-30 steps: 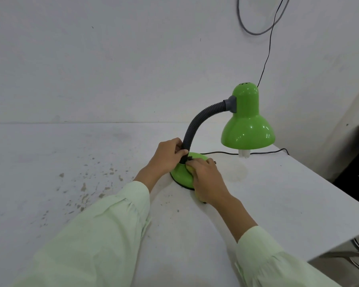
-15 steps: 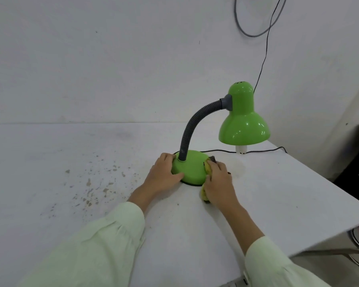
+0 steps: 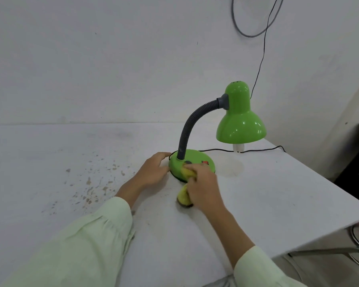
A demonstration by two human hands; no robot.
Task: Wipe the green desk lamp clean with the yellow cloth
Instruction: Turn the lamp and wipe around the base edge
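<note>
1. Nearest me, just short of the lamp's base, the right hand [image 3: 201,183] has its fingers curled round a crumpled yellow cloth [image 3: 187,172]. It presses the cloth on the near rim of the round glossy green base [image 3: 197,159] of the green desk lamp [image 3: 234,104]. A tail of the cloth hangs below the palm onto the white table [image 3: 257,193].
2. Just left of the base, the left hand [image 3: 153,170] lies with fingers nearly straight against the base's left edge. It grips nothing, and I judge that it braces the lamp.
3. To do this step well, I would hold that brace firm and wipe in short arcs round the rim, working up toward the foot of the grey ribbed gooseneck [image 3: 187,131].
4. I would go lightly over the small red switch [image 3: 205,162] on the right of the base top, so it does not get flicked.
5. I would also gather in the loose tail. The brown specks [image 3: 87,183] well left of the base could soil it.
6. Above and right of the base hangs the bell-shaped green shade [image 3: 241,129] with its white bulb [image 3: 238,147]. A thin black cord [image 3: 261,150] trails off behind the base to the right, so I would avoid tugging the lamp.
7. I can read no brand or writing. A dark mark beside the switch is too blurred to make out.
</note>
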